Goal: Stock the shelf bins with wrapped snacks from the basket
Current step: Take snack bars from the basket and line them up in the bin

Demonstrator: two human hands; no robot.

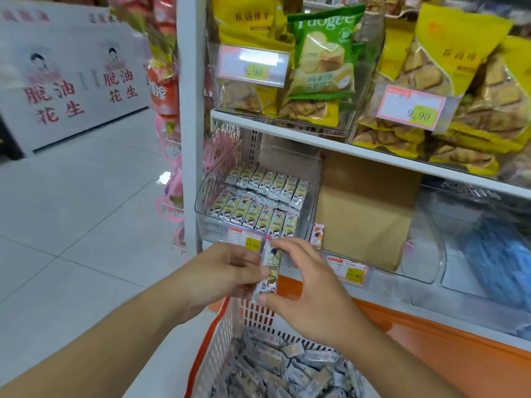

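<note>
Both hands grip a small stack of wrapped snacks [268,268] above the basket [221,337]: left hand [230,271], right hand [304,285]. Behind it, the clear bin [201,208] holds two rows of packs, a cardboard box [365,214] beside it

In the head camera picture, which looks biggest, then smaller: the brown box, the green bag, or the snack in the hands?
1. brown box
2. green bag, though it looks close to the box
3. snack, held by both hands
</note>
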